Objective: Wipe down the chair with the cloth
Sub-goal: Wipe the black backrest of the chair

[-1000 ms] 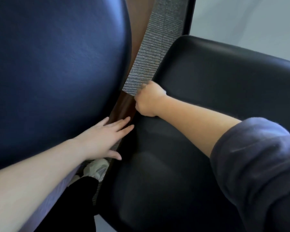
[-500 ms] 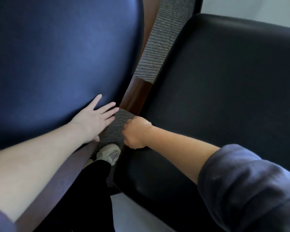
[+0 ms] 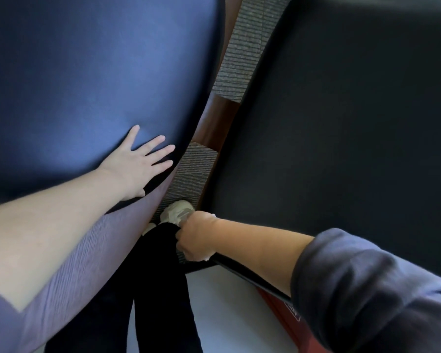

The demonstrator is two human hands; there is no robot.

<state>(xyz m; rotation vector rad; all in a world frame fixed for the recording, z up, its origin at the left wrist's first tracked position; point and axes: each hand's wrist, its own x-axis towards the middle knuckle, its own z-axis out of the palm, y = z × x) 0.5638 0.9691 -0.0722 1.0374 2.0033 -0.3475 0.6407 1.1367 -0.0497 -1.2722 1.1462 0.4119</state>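
Head view: looking down into the gap between two chairs, where a dark trouser leg (image 3: 158, 289) and a pale shoe (image 3: 177, 212) stand on grey ribbed carpet (image 3: 242, 47).
Left hand (image 3: 138, 164): lies flat on the blue chair (image 3: 87, 72) near its rim. Fingers are straight and spread and hold nothing. It reads as a brace.
Right hand (image 3: 196, 235): a fist at the near corner edge of the black chair (image 3: 341, 123), fingers curled tight round the cloth.
Cloth (image 3: 207, 258): nearly all buried in the fist. Only a sliver of white shows under the knuckles, against the chair's edge.
Step in hand: my reading is an edge wipe on the black chair, now at its lower corner.
Progress: cannot judge. No streaks or damp marks show on either chair.
Doing it well: spread the wad out so cloth, not knuckles, meets the upholstery. Press into the edge and carry the stroke round the corner without lifting. Overlap the next pass onto the broad black face. The left palm should keep bracing so the lean is steady.
Watch for: the gap is narrow and a brown wooden piece (image 3: 220, 123) sits in it, so knuckles may catch there. The pushed-up sleeve (image 3: 367, 289) hangs close over the black chair and is best kept off wiped areas.
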